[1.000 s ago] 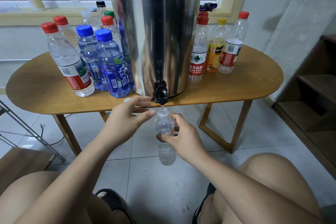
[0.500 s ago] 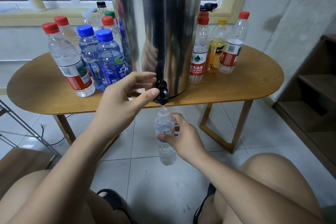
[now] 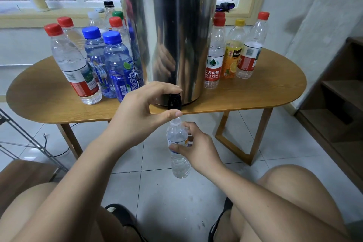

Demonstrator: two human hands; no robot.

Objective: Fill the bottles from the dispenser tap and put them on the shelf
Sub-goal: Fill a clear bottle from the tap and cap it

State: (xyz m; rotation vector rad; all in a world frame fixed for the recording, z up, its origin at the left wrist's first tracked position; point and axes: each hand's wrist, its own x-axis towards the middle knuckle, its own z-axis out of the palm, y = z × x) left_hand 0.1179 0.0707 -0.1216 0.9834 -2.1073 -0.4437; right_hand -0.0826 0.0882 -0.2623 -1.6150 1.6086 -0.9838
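**Filling about to start; shelf not yet stocked**

The task sits at an early filling step. The right hand [image 3: 198,149] grips a small uncapped bottle [image 3: 176,133] around its middle, thumb in front and fingers curled behind, and holds it upright at lower centre of the frame with its mouth just under the tap [image 3: 174,102]. The left hand [image 3: 137,112] pinches that tap: forefinger curled over its top, thumb just below the spout, the other fingers tucked behind. No stream of water shows between spout and bottle mouth, and the level inside the clear bottle is too hard to read, so I cannot tell whether any water has gone in yet.

The dispenser [image 3: 172,25] stands at centre on the counter [image 3: 255,92]. A cluster of capped bottles [image 3: 117,65] stands to its left in the frame, and a row of four more [image 3: 213,55] to its right; several in both groups seem to hold liquid, though which count as filled for this job is unclear.

The shelf [image 3: 341,92] at the right edge shows no bottles on the parts in view. So what is left, by my reading, is the fill itself, capping, and all the carrying to the shelf.
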